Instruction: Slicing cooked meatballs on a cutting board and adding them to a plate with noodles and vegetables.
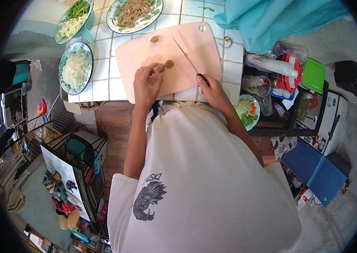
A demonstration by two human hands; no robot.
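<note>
A pink plastic cutting board (146,76) lies on the white tiled counter. Over its near left part, my left hand (148,83) pinches a small round brownish piece of food (160,67) between thumb and fingertips. Beside those fingertips another brownish round piece (169,64) rests on the board, and a third piece (154,39) lies near the far edge. At the board's near right, my right hand (211,90) grips the black handle of a kitchen knife (186,56). Its long narrow blade points to the far left, above or on the board; which one cannot be told.
Beyond the board stands a plate of chopped brown food (134,14). At the left are a plate of translucent white strips (76,68) and a green colander of cut vegetables (74,23). Turquoise cloth (260,22) hangs at the far right, above a cluttered rack with a vegetable plate (248,112).
</note>
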